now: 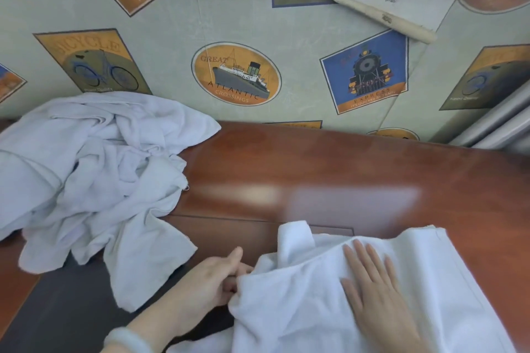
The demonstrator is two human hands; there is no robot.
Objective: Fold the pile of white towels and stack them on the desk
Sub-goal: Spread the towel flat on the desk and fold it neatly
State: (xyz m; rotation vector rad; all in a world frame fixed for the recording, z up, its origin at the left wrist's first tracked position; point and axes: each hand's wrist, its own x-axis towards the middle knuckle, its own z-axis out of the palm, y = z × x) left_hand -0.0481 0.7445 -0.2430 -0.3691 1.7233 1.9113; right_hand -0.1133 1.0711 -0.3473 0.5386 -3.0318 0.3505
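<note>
A crumpled pile of white towels sits at the left end of the reddish-brown bench, reaching back to the wall. One loose end trails toward the near edge over a dark inset panel.

The left hand, with a pale bangle on its wrist, pinches the bunched left edge of a separate white towel, thumb pointing away.

This towel lies on the bench's near right part. As far as it shows, its length runs from the person toward the wall, its banded right hem slanting right as it nears the camera. Its near end is out of view, and a far corner stands folded up.

The right hand presses flat on it, fingers straight and spread, pointing at the poster-print wallpaper.
</note>
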